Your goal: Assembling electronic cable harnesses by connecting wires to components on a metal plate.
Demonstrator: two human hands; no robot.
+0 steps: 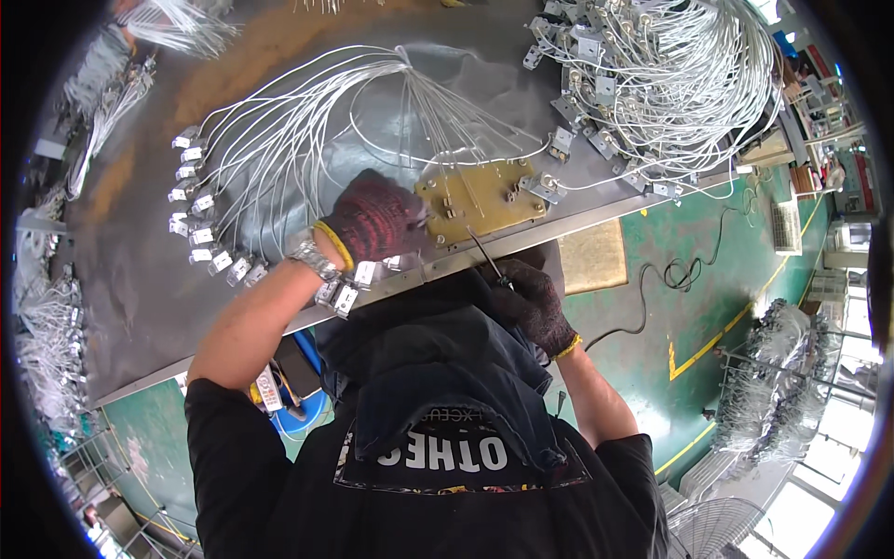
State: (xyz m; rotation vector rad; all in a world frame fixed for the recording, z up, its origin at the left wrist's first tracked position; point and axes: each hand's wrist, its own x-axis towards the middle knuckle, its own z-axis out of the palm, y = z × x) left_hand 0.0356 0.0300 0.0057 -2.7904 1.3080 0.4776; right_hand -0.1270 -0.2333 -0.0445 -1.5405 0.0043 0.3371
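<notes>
Right hand (533,303) grips screwdriver (486,255) — yellow jig plate (480,197).

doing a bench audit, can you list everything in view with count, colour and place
worktable: one, grey metal, fills upper left
fixture plate: one, yellow-brown, at table's near edge
wire bundle with metal clips: one fan, white, left of the plate
wire heap: one pile, white with metal clips, top right
floor: green with yellow lines, right
fan: one, wire guard, bottom right
left hand: dark red glove, beside the plate
right hand: dark glove, holding a thin tool
</notes>
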